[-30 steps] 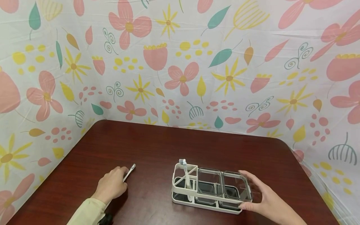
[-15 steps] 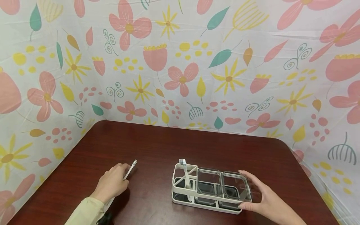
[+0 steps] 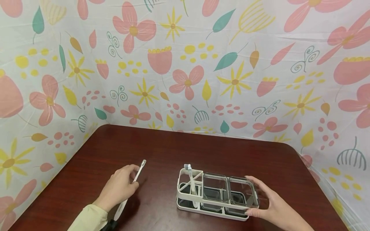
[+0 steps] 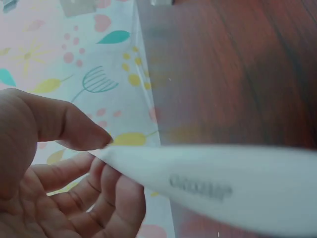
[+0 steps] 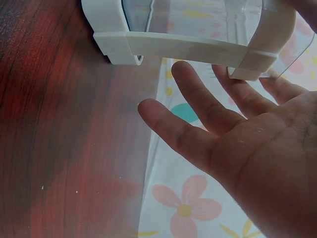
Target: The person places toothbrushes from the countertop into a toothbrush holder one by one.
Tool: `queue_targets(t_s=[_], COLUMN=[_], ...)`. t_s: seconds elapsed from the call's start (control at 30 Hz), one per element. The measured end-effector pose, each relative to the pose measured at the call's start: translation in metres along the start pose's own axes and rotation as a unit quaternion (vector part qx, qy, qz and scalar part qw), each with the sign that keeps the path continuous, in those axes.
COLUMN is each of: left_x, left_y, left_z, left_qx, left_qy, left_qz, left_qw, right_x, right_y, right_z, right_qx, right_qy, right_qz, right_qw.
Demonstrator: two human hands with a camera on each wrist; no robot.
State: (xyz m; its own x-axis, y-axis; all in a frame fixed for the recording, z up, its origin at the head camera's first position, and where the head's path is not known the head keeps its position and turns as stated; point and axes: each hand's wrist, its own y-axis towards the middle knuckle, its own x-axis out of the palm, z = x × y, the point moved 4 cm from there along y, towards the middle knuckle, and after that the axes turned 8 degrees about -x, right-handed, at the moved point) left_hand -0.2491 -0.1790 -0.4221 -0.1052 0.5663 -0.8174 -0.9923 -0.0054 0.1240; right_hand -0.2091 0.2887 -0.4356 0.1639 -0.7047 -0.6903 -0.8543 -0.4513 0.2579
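Note:
My left hand (image 3: 119, 186) pinches a white toothbrush (image 3: 139, 172) between thumb and fingers, left of the holder. Its head points up and away; its wide handle end, with blurred lettering, fills the lower right of the left wrist view (image 4: 247, 186). A white toothbrush holder (image 3: 212, 201) stands on the table with two clear cups (image 3: 215, 186) in its middle and right sections. Another toothbrush (image 3: 192, 186) leans upright in the divided left section. My right hand (image 3: 274, 205) grips the holder's right end, thumb in front and fingers behind; the lower fingers spread out straight.
The dark red-brown wooden table (image 3: 162, 147) has rounded far corners. A floral-print curtain (image 3: 185, 106) hangs behind it and along both sides. Something black, partly hidden, shows by the left wrist (image 3: 108, 225).
My left hand has moved a little right and away with the toothbrush, and more of its handle shows. My right hand and the holder have stayed in place.

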Motion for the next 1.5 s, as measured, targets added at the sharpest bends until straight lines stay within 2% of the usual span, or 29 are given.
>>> queue_targets(t_s=[0.1, 0.23, 0.4, 0.6, 0.73, 0.97, 1.33, 1.5], left_x=[-0.002, -0.004, -0.008, -0.011, -0.013, -0.014, -0.018, -0.021], left_y=[0.001, 0.001, -0.002, -0.003, -0.002, -0.003, -0.007, -0.008], left_z=[0.003, 0.008, 0.015, 0.025, 0.03, 0.039, 0.059, 0.067], left_qx=[0.013, 0.015, 0.022, 0.069, 0.09, 0.102, 0.099, 0.126], left_qy=[-0.022, -0.061, -0.124, -0.205, -0.236, -0.276, -0.357, -0.378], left_qz=[0.01, 0.021, 0.023, 0.036, 0.048, 0.062, 0.034, 0.05], left_qw=[0.9996, 0.9978, 0.9918, 0.9757, 0.9665, 0.9537, 0.9281, 0.9157], right_x=[0.0, 0.001, 0.001, 0.001, 0.0, 0.0, 0.001, 0.001], right_y=[0.0, -0.001, -0.001, -0.001, -0.001, -0.002, -0.002, -0.001], right_z=[0.0, -0.001, -0.001, -0.001, -0.001, 0.0, 0.001, 0.001], right_qx=[0.001, 0.012, 0.018, 0.026, 0.024, 0.034, 0.033, 0.028], right_qy=[-0.001, -0.002, 0.0, 0.012, 0.014, 0.011, 0.016, 0.018], right_qz=[0.002, -0.001, -0.007, -0.013, -0.012, -0.014, -0.015, -0.014], right_qw=[1.0, 0.9999, 0.9998, 0.9995, 0.9995, 0.9992, 0.9992, 0.9993])
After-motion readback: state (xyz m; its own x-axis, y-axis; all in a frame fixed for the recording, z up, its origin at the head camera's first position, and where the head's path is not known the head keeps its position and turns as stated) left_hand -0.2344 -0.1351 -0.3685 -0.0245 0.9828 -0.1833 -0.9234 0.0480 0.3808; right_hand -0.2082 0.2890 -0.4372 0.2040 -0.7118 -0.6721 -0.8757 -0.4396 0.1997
